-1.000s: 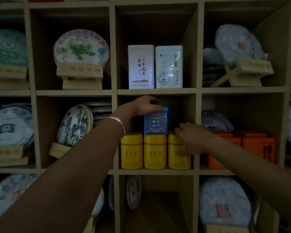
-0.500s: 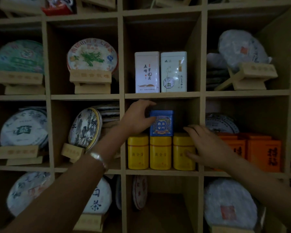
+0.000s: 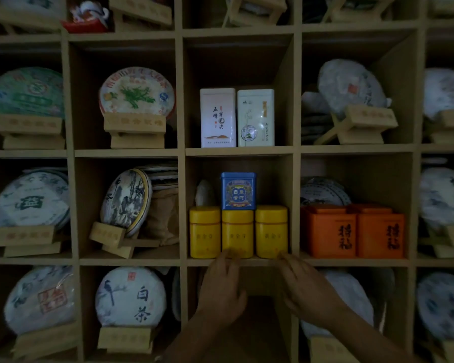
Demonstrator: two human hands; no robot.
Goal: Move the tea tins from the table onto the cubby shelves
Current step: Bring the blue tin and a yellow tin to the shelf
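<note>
A small blue tea tin (image 3: 238,191) stands on top of the middle one of three yellow tins (image 3: 237,233) in the centre cubby. Two tall white tins (image 3: 217,117) stand side by side in the cubby above. Two orange tins (image 3: 353,231) fill the cubby to the right. My left hand (image 3: 224,289) hangs below the yellow row, fingers apart, fingertips near the shelf edge, holding nothing. My right hand (image 3: 306,286) is beside it, also empty with fingers loose, its fingertips by the right yellow tin's base.
The wooden cubby shelf (image 3: 239,151) fills the view. Wrapped round tea cakes on wooden stands (image 3: 134,124) occupy the cubbies to the left, right and below. The cubby under the yellow tins (image 3: 257,323) looks dark and mostly bare behind my hands.
Both hands have let go and dropped from the blue and right yellow tins to below the shelf edge. The blue tin stays on the middle yellow tin. The camera has pulled back.
</note>
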